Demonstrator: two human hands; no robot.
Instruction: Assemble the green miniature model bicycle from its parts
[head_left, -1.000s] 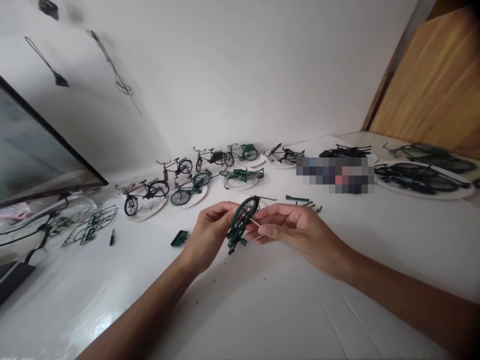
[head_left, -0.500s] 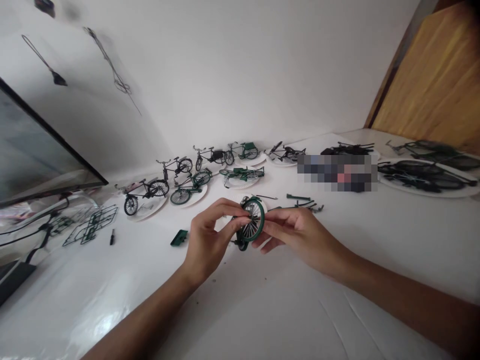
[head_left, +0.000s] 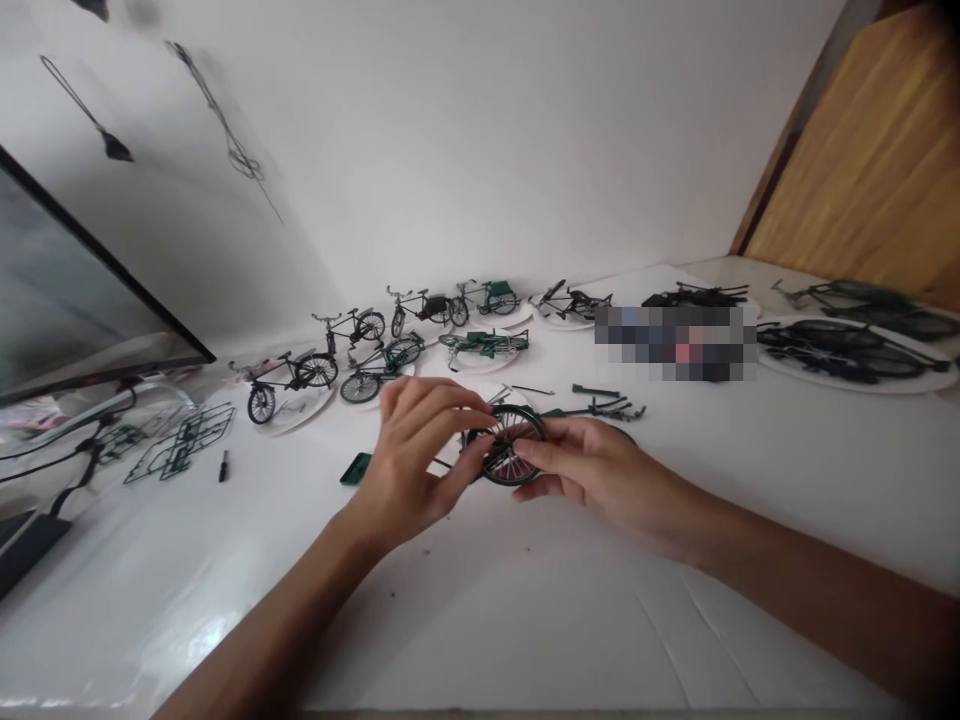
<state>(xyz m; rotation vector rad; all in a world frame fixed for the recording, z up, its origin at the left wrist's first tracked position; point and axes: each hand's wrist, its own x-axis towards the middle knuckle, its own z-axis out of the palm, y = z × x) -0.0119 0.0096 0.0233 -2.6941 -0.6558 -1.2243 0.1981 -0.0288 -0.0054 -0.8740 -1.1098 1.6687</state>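
Over a glossy white tabletop (head_left: 480, 630), a small spoked bicycle wheel with a dark green rim (head_left: 514, 470) is held upright between two bare hands, its spokes facing the viewer. The right hand (head_left: 600, 465) grasps it, thumb on the near face by the hub and fingers around the right edge. The left hand (head_left: 409, 465) curves in from the other side, thumb and fingertips at the hub and upper left; whether they pinch something tiny, I cannot tell. To the left lie a shallow green plastic tray-shaped piece (head_left: 354, 468) and, farther off, a slim black tool (head_left: 223, 466).

Good handling here likely means steadying the rim with the right hand, working the hub with light left fingertips, pushing straight along the axle, and sparing the thin spokes from sideways pressure.
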